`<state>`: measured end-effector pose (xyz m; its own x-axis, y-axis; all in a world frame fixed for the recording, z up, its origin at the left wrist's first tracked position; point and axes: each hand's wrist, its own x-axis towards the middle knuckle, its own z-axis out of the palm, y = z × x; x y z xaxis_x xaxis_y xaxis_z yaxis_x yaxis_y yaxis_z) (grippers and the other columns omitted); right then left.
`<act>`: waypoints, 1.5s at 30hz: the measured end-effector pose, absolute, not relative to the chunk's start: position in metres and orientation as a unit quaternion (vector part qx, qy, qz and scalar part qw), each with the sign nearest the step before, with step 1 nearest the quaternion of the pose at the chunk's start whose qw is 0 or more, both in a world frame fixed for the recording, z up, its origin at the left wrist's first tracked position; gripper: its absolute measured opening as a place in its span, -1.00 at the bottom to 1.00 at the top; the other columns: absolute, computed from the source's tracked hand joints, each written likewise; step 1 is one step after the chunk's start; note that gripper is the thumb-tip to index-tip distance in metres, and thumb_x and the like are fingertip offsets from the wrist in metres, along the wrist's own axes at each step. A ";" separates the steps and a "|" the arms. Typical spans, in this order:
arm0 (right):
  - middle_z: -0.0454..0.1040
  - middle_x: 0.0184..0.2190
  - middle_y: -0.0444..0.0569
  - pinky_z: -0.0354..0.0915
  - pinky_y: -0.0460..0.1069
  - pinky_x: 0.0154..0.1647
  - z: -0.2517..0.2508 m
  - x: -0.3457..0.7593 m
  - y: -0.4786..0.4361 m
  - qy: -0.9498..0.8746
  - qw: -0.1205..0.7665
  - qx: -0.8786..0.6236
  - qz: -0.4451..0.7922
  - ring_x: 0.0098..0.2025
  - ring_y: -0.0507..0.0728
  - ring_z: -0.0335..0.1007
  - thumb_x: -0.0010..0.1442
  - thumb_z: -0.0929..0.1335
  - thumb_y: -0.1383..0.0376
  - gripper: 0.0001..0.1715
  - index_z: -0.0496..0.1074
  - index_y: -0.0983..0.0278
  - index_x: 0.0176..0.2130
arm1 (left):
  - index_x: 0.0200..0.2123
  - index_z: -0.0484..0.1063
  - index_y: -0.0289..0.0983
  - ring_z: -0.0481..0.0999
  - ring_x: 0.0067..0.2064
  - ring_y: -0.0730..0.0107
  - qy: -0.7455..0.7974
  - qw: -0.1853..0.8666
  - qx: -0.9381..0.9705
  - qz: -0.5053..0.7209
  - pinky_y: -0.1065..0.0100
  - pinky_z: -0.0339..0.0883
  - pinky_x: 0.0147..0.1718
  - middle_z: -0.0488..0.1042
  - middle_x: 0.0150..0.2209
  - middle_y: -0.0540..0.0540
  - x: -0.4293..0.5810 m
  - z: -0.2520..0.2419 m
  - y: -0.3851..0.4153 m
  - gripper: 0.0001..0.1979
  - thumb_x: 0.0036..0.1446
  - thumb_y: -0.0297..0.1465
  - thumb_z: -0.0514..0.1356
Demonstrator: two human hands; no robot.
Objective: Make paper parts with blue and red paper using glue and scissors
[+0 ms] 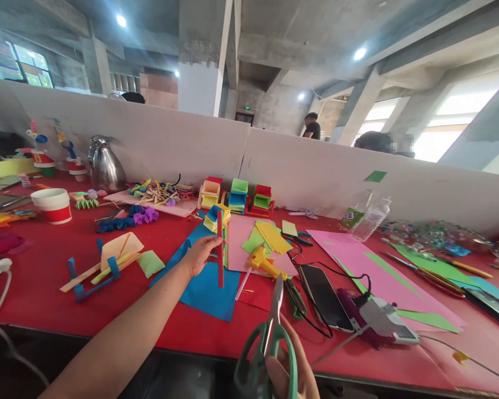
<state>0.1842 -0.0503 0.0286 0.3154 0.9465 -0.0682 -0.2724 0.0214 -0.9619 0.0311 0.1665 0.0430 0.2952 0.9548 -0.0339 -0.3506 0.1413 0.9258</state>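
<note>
My left hand [202,255] is closed around a narrow red strip [220,271], held upright above the blue paper [210,291]. Whether the strip is paper or a wrapped stick I cannot tell. Just behind its upper end sits a small yellow and blue folded-paper piece [213,217]. In my right hand [297,363] is a pair of scissors [270,338] with green handles, blades pointing up and away from me. The scissors blur near the handles. Beyond their tips lies a yellow glue gun [264,263] on the coloured sheets.
A phone [326,296], a purple power strip [366,318] and cables lie to the right. Several folded-paper pieces line the white partition [183,144]. At left are paper cups [52,206], a metal jug [106,166] and a stick assembly [103,266]. Plastic bottles [372,219] stand at right.
</note>
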 end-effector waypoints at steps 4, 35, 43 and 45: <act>0.41 -0.42 -0.07 0.27 -0.01 -0.58 0.047 0.180 -0.034 -0.383 0.649 -0.478 0.451 -0.50 0.12 0.34 -0.14 0.45 0.07 -0.18 0.15 0.00 0.10 | -0.37 0.47 -0.35 0.40 -0.56 0.50 0.344 0.658 0.448 0.498 0.51 0.22 -0.62 0.39 -0.58 0.01 0.032 0.044 0.164 -0.66 -0.16 -0.20 0.28; 0.21 -0.39 -0.13 0.16 -0.04 -0.46 0.058 0.167 0.034 -0.313 0.672 -0.190 0.644 -0.46 0.02 0.14 0.12 0.18 -0.11 -0.56 0.28 0.15 -0.22 | -0.49 0.39 -0.34 0.32 -0.56 0.58 0.267 0.673 0.518 0.455 0.52 0.21 -0.59 0.36 -0.57 0.02 0.035 0.049 0.152 -0.70 -0.06 -0.19 0.24; 0.23 -0.37 -0.09 0.08 -0.06 -0.49 0.054 0.162 0.009 -0.240 0.616 -0.159 0.733 -0.48 0.01 0.09 0.08 0.15 -0.18 -0.45 0.29 0.16 -0.20 | -0.44 0.43 -0.33 0.36 -0.50 0.61 0.198 0.722 0.512 0.421 0.52 0.24 -0.59 0.43 -0.15 -0.14 0.036 0.049 0.146 -0.78 -0.03 -0.26 0.25; 0.23 -0.38 -0.09 0.08 -0.07 -0.50 0.055 0.158 0.007 -0.233 0.603 -0.159 0.746 -0.49 0.00 0.08 0.07 0.14 -0.19 -0.42 0.29 0.17 -0.19 | -0.43 0.44 -0.33 0.37 -0.50 0.61 0.185 0.736 0.503 0.413 0.52 0.25 -0.56 0.46 -0.21 -0.12 0.037 0.046 0.146 -0.78 -0.03 -0.25 0.25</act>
<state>0.1579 0.0073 0.0549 -0.2209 0.9743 0.0433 -0.8259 -0.1632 -0.5397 0.0371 0.1463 0.0460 0.5895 0.7951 0.1426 -0.4221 0.1527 0.8936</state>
